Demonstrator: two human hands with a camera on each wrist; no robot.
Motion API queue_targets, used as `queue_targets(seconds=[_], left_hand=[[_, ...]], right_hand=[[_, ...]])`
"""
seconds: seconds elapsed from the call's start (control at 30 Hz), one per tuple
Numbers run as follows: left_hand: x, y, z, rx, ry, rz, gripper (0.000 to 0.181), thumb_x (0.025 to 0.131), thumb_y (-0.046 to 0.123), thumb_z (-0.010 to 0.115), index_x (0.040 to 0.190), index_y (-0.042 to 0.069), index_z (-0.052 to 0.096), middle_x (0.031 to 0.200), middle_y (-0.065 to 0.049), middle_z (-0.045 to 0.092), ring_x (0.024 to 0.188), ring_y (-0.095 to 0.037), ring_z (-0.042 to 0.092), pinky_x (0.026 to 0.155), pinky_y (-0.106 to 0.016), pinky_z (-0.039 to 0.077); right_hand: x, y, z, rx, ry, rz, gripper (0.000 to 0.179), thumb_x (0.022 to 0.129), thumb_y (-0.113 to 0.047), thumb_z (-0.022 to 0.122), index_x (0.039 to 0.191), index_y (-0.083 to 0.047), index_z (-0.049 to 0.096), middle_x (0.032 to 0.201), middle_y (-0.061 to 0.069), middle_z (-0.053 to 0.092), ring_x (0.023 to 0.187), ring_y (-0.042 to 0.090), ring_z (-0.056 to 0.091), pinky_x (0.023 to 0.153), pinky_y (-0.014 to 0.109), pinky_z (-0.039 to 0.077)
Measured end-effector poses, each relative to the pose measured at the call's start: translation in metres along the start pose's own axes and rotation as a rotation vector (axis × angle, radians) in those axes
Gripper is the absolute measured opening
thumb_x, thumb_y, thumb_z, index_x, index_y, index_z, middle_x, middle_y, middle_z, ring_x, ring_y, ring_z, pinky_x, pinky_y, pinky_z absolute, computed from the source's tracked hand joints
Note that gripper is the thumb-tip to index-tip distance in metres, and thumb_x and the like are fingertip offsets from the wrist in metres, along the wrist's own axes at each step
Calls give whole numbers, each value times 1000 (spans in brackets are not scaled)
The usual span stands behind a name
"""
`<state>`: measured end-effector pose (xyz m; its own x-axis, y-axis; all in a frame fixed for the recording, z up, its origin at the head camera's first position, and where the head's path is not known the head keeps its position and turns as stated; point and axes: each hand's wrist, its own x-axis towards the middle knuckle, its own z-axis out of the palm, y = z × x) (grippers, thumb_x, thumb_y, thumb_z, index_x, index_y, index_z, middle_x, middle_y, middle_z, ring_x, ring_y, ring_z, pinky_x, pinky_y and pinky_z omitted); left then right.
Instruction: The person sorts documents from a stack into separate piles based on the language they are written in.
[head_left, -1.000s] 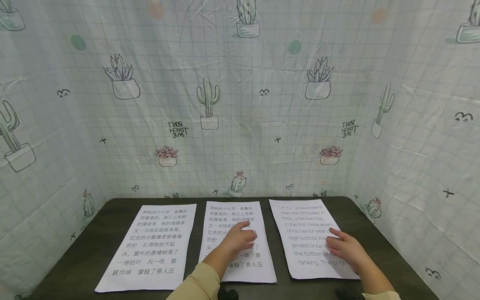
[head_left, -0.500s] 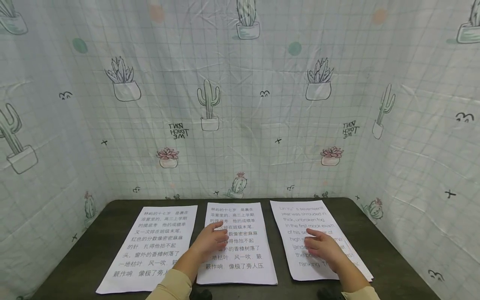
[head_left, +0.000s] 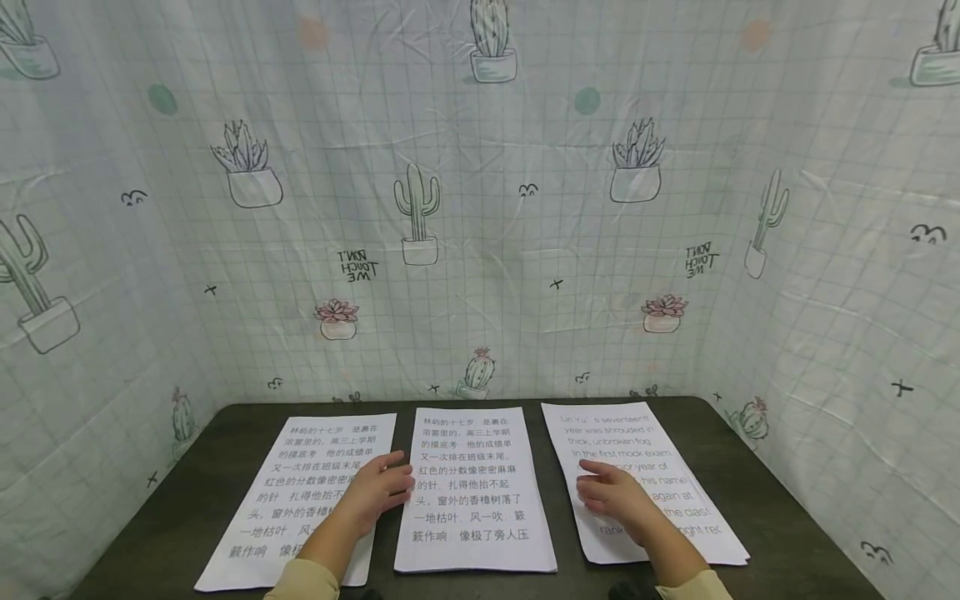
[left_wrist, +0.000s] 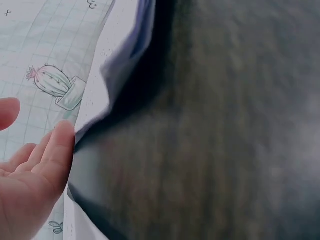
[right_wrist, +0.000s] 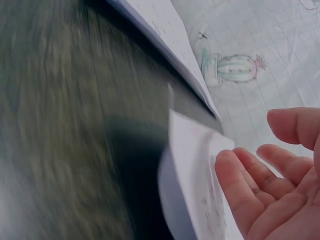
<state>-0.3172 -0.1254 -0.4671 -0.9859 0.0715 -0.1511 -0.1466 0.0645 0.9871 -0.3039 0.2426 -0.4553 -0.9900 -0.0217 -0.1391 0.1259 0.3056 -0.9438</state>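
Note:
My left hand [head_left: 371,493] hovers by the right edge of the left stack of printed paper [head_left: 251,521], its thumb and fingers apart and nothing between them. Loosely spread, my right hand [head_left: 617,500] is over the left part of the right stack, whose top sheet [head_left: 678,533] bears English text. Between the hands lies the middle stack [head_left: 472,517], printed with Chinese characters like the left one. In the left wrist view, the fingers [left_wrist: 55,155] show beside paper edges. The right wrist view shows relaxed fingers [right_wrist: 240,185] near a sheet; whether they touch it I cannot tell.
All three stacks lie on a dark wooden table [head_left: 757,500] with rounded far corners. A cloth curtain [head_left: 487,300] printed with potted cacti stands behind the table and along both sides. Strips of dark tabletop run between the stacks.
Both hands have moved left. The left hand went from over the middle stack to the left stack's edge, and the right hand shifted across the English sheet. The stacks stayed put.

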Motion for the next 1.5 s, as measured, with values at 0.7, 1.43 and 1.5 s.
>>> queue_targets(seconds=[0.7, 1.43, 1.5], left_hand=[[-11, -5, -10, 23, 22, -36, 64, 86, 2, 62, 143, -12, 35, 137, -35, 48, 105, -25, 66, 88, -37, 58], [-19, -8, -2, 267, 59, -86, 30, 81, 2, 69, 107, -12, 64, 84, -13, 67, 70, -16, 65, 63, -30, 60], [-20, -8, -1, 299, 67, -88, 28, 80, 3, 72, 103, -10, 65, 81, -11, 67, 67, -15, 64, 61, -29, 59]], right_hand=[[-8, -9, 29, -25, -156, -12, 55, 93, -7, 59, 139, 17, 40, 134, 38, 49, 117, 40, 60, 92, 46, 56], [-13, -8, 48, -130, -111, 110, 45, 90, -6, 59, 129, 14, 53, 100, 15, 69, 86, 22, 68, 76, 45, 60], [-13, -8, 49, -134, -112, 109, 45, 89, -5, 60, 129, 14, 53, 99, 14, 69, 84, 21, 68, 75, 44, 60]])
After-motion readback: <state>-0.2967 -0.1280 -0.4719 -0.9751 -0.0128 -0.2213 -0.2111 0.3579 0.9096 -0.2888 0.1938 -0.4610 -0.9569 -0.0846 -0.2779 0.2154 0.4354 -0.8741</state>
